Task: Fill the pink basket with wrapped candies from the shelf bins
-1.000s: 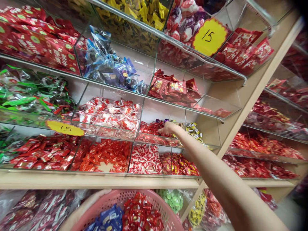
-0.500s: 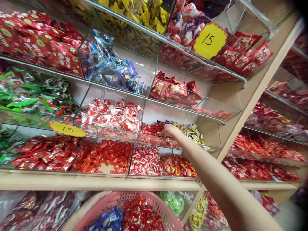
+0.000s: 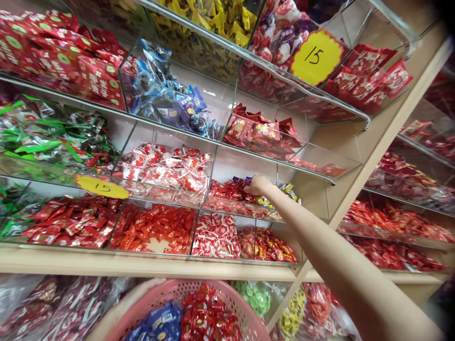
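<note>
A pink plastic basket (image 3: 245, 303) with holes in its wall is at the bottom of the view. Red-wrapped candies (image 3: 209, 315) and blue packets (image 3: 161, 322) lie in it. At its left rim is my left hand (image 3: 151, 284), gripping the edge, fingers partly hidden. My right hand (image 3: 259, 185) reaches into a clear shelf bin, its fingers closed and curled down over small red-wrapped candies (image 3: 229, 190); whatever they pinch is hidden. Beside that hand lie a few purple-wrapped candies (image 3: 236, 179) and yellow-and-white ones (image 3: 289, 191).
Clear bins of wrapped candy fill the shelves, fronted by a transparent panel (image 3: 170, 191) and a wooden ledge (image 3: 142, 263). Yellow price tags (image 3: 316, 57) marked 15 hang on bin fronts. A wooden upright (image 3: 384, 142) stands right. Bagged candy (image 3: 252, 298) sits below the ledge.
My right hand has shifted slightly right and up within the bin, covering more of the yellow-and-white candies. The view has moved slightly. My left hand still grips the basket.
</note>
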`<state>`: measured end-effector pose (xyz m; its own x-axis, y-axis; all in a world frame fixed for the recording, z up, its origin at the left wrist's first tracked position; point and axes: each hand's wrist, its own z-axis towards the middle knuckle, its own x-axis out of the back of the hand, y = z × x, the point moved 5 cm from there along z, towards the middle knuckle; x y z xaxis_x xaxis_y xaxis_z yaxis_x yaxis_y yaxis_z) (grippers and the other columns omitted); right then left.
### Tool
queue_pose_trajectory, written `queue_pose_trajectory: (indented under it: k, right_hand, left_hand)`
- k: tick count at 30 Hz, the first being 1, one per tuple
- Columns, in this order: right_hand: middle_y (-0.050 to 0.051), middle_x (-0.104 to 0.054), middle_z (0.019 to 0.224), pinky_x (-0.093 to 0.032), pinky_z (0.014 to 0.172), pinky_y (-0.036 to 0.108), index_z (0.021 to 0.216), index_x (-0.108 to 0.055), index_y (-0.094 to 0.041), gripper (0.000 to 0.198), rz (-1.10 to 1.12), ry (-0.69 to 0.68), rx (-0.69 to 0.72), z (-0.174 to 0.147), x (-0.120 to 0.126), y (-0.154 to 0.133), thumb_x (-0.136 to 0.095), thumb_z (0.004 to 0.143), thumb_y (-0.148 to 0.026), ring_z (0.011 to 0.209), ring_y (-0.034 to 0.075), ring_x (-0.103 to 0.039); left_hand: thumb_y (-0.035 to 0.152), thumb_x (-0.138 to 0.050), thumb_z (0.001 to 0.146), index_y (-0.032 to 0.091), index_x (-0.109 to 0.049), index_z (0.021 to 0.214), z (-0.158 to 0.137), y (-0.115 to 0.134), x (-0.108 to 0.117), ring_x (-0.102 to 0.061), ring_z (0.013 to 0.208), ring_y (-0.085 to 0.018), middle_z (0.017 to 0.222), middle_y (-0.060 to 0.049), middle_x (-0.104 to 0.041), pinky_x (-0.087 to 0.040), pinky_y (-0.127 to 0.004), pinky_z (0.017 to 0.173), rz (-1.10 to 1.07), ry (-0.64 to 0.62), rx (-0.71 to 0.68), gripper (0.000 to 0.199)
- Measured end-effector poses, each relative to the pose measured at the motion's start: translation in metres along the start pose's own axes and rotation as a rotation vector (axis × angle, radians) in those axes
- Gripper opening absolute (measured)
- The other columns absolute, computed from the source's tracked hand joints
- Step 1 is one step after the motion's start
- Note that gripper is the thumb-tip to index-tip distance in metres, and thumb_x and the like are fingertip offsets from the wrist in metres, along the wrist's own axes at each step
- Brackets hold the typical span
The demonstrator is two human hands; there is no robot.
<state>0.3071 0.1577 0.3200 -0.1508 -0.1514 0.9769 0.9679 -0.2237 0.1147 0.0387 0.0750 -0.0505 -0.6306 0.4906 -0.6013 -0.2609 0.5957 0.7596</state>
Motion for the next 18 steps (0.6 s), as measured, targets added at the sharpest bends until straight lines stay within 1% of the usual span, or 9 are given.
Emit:
queue_pose_trajectory:
  k: [2,3,6,10,12,15,18]
  right_hand:
    - [0.012,-0.066,0.071,-0.049,0.063,0.028,0.088,-0.066,-0.01,0.029,-0.006,-0.046,-0.006,0.003,-0.01,-0.004,-0.056,0.07,-0.03,0.069,0.021,-0.063]
    - [0.012,-0.066,0.071,-0.049,0.064,0.028,0.088,-0.066,-0.01,0.028,-0.013,-0.065,-0.008,0.005,-0.014,-0.005,-0.056,0.07,-0.028,0.07,0.021,-0.063]
    - [0.014,-0.066,0.077,-0.05,0.066,0.029,0.095,-0.064,-0.01,0.031,-0.033,-0.074,-0.011,0.011,-0.021,-0.009,-0.056,0.069,-0.025,0.077,0.023,-0.063]
    - [0.016,-0.065,0.086,-0.05,0.069,0.031,0.098,-0.062,-0.01,0.034,-0.055,-0.075,-0.003,0.017,-0.027,-0.011,-0.058,0.068,-0.024,0.085,0.025,-0.062]
    - [0.017,-0.064,0.089,-0.049,0.071,0.033,0.098,-0.062,-0.01,0.034,-0.069,-0.068,0.006,0.019,-0.028,-0.011,-0.058,0.068,-0.024,0.089,0.026,-0.061]
    - [0.018,-0.064,0.088,-0.049,0.072,0.034,0.093,-0.063,-0.009,0.029,-0.083,-0.069,0.034,0.019,-0.029,-0.009,-0.057,0.069,-0.025,0.09,0.028,-0.06]
    - [0.015,-0.065,0.075,-0.048,0.066,0.031,0.075,-0.065,-0.01,0.019,-0.079,-0.121,0.084,0.016,-0.029,-0.005,-0.055,0.07,-0.025,0.075,0.025,-0.063]
  left_hand:
    - [0.044,-0.052,0.069,0.015,-0.062,0.105,0.002,-0.003,0.002,-0.039,0.121,-0.025,0.11,-0.004,-0.062,-0.028,-0.033,0.104,-0.044,-0.043,0.046,0.047]
    - [0.044,-0.053,0.067,0.016,-0.062,0.104,0.003,-0.004,0.004,-0.04,0.121,-0.025,0.108,-0.004,-0.063,-0.028,-0.033,0.104,-0.043,-0.044,0.062,0.047]
    - [0.044,-0.054,0.066,0.016,-0.063,0.101,0.005,-0.005,0.013,-0.043,0.118,-0.027,0.104,-0.004,-0.065,-0.03,-0.034,0.103,-0.019,-0.001,0.056,0.045]
    - [0.041,-0.054,0.067,0.01,-0.061,0.102,0.005,-0.006,0.019,-0.046,0.115,-0.029,0.103,-0.009,-0.065,-0.033,-0.034,0.101,-0.057,0.055,0.05,0.047]
    - [0.041,-0.055,0.067,0.009,-0.061,0.101,0.003,-0.005,0.017,-0.047,0.114,-0.029,0.102,-0.01,-0.065,-0.034,-0.034,0.1,-0.067,0.082,0.051,0.048]
    - [0.04,-0.053,0.069,0.009,-0.061,0.101,-0.001,-0.001,0.005,-0.048,0.114,-0.028,0.102,-0.01,-0.065,-0.034,-0.033,0.1,-0.095,0.066,0.044,0.046]
    - [0.04,-0.053,0.069,0.009,-0.061,0.104,-0.006,0.001,-0.008,-0.046,0.116,-0.027,0.101,-0.009,-0.065,-0.034,-0.032,0.101,-0.12,0.036,0.054,0.047]
